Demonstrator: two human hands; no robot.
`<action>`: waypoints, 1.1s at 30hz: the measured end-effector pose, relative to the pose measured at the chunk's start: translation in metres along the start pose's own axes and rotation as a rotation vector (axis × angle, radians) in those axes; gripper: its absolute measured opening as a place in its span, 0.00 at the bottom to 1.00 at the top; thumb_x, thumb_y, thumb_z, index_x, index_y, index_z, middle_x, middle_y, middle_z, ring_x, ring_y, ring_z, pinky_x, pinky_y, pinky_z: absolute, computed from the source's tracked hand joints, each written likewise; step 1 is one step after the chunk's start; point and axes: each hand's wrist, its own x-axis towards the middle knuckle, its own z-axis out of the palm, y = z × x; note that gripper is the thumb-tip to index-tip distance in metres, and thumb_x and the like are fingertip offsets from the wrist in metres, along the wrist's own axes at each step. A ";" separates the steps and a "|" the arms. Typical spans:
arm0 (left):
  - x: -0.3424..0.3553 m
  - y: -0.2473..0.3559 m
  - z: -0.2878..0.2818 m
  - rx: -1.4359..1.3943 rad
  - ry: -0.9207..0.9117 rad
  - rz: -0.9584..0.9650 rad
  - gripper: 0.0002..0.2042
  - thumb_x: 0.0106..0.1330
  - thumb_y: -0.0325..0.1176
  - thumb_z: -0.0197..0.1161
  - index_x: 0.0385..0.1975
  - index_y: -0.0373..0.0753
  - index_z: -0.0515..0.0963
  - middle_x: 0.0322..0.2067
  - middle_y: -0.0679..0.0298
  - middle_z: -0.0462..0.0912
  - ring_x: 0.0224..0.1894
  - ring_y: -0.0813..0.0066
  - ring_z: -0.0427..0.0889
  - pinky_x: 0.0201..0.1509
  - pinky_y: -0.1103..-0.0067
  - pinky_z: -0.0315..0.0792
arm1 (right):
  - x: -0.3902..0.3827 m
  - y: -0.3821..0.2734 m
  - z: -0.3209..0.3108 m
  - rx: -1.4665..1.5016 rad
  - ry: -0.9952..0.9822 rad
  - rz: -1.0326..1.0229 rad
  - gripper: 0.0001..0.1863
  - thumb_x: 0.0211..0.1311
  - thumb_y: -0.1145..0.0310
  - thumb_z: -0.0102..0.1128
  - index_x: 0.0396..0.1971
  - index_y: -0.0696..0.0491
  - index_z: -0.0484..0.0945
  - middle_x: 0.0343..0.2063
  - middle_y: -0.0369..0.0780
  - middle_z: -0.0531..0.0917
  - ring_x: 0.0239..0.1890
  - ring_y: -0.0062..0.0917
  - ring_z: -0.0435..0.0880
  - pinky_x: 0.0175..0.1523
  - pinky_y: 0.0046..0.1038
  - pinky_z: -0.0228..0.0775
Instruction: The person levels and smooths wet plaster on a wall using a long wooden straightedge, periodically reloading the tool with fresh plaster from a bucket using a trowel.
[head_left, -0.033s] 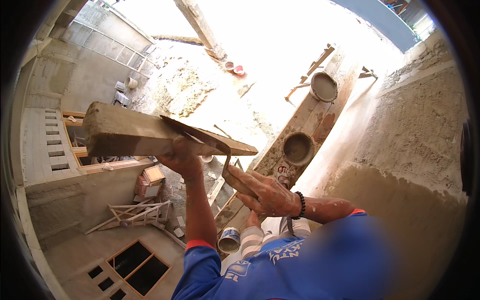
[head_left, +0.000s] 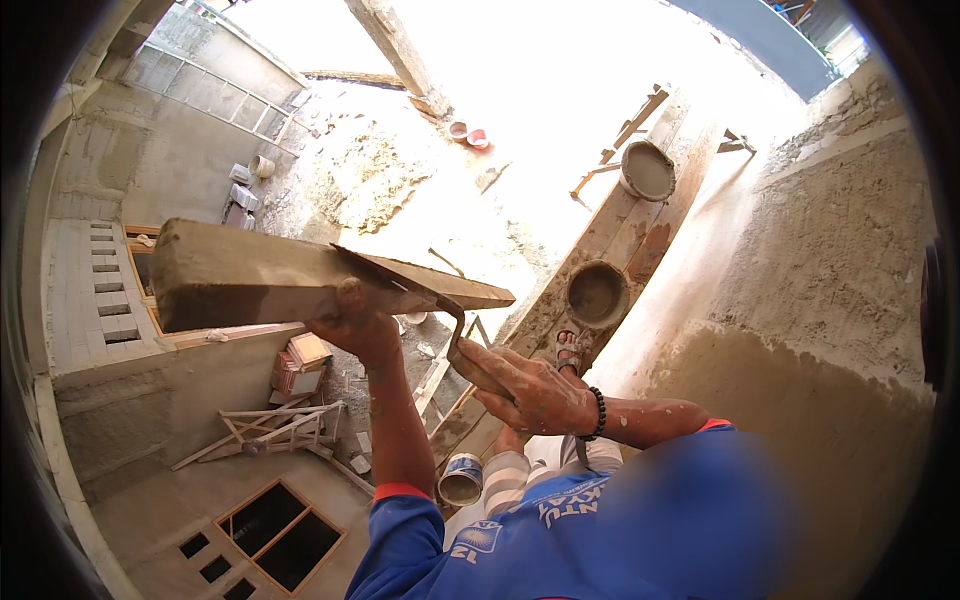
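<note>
My left hand (head_left: 358,325) grips a long, mortar-smeared straightedge board (head_left: 245,270) from beneath, around its middle. The board lies crosswise in front of me, its broad end to the left. In my right hand (head_left: 530,390) is a trowel (head_left: 395,278), fingers wrapped round the handle. The trowel's thin blade rests against the top face of the board, close to my left hand. Below and to the right, two round buckets of grey mortar, one nearer (head_left: 598,294) and one farther (head_left: 648,171), stand on a plank scaffold (head_left: 545,325).
A plastered wall (head_left: 800,300), partly wet, rises close on my right. A small paint pail (head_left: 461,480) sits by my legs. Far below are a sand heap (head_left: 365,175), stacked tile boxes (head_left: 300,365) and a wooden trestle (head_left: 265,430). My sandalled foot (head_left: 568,350) is on the planks.
The board's left end has dipped and shifted a little left, my left hand moving slightly with it. The trowel blade has tilted down slightly; my right hand stays nearly in place.
</note>
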 end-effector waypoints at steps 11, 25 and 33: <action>0.118 0.183 -0.091 -0.162 0.486 0.085 0.34 0.60 0.57 0.55 0.59 0.41 0.58 0.57 0.56 0.60 0.59 0.59 0.63 0.62 0.61 0.61 | 0.027 0.247 0.097 -0.259 -0.348 0.495 0.33 0.55 0.72 0.49 0.63 0.55 0.54 0.37 0.52 0.79 0.41 0.47 0.78 0.46 0.43 0.70; 0.099 0.113 -0.027 -0.382 0.269 -0.062 0.23 0.57 0.37 0.65 0.46 0.28 0.67 0.42 0.57 0.72 0.43 0.71 0.72 0.51 0.74 0.67 | 0.115 0.039 0.014 -0.255 0.050 0.061 0.39 0.46 0.50 0.68 0.59 0.45 0.66 0.32 0.53 0.73 0.31 0.44 0.79 0.37 0.38 0.72; 0.083 0.121 0.006 -0.282 0.097 -0.070 0.28 0.57 0.41 0.66 0.46 0.30 0.59 0.42 0.55 0.64 0.45 0.71 0.67 0.51 0.76 0.66 | 0.152 0.014 0.004 -0.304 0.102 0.028 0.30 0.41 0.55 0.70 0.45 0.51 0.73 0.33 0.53 0.73 0.31 0.47 0.78 0.39 0.40 0.73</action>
